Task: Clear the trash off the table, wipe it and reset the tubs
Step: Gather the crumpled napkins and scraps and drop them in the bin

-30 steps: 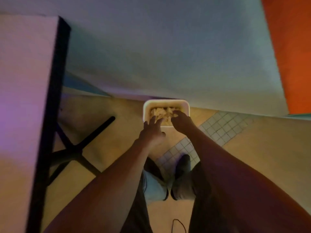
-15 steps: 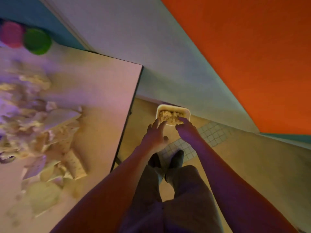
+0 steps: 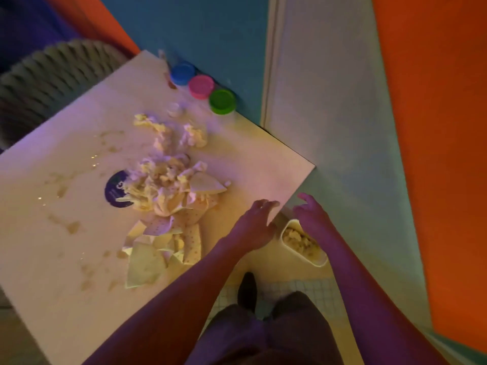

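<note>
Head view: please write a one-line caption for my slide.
Both empty hands, left hand and right hand, rise from floor bin toward paper trash on table.

A: What do I have on the table (image 3: 66, 272)?

B: I see a trash pile (image 3: 168, 204) of crumpled paper mid-table, a dark round lid (image 3: 113, 189) at its left edge, stains around. Blue tub (image 3: 182, 73), pink tub (image 3: 200, 86), green tub (image 3: 222, 101) lined up at the far edge by the wall.

A: Hands?

B: My left hand (image 3: 257, 223) is over the table's near corner, fingers spread, holding nothing. Right hand (image 3: 312, 216) is empty, above the white bin (image 3: 290, 248) on the floor; bin has paper in it.
</note>
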### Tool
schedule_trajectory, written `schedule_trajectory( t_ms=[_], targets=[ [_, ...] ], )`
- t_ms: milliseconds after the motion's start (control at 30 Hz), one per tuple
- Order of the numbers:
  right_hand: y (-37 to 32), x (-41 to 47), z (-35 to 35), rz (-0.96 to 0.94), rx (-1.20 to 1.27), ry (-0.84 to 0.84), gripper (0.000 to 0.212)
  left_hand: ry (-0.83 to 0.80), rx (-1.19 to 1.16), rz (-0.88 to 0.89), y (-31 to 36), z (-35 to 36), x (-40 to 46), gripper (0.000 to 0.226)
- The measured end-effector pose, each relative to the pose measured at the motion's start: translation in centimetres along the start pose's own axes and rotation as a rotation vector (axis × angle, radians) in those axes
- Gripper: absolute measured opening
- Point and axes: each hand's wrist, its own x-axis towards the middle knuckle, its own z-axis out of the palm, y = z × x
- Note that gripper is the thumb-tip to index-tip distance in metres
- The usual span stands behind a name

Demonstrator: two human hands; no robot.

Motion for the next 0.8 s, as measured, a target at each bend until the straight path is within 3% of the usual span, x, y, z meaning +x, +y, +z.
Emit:
schedule_trajectory(
  t_ms=[533,800],
  targets=[
    [-14.1,5.4,7.5,-0.298,-0.223,-0.204,0.048,0.526,-0.084,-0.157,-7.7,-12.1,-2.5,0.044],
    [-21.2,11.0,11.2,-0.465,-0.393,-0.316,0.059,0.677,-0.087,-0.395,-10.1,-18.1,1.9,0.040]
  ],
)
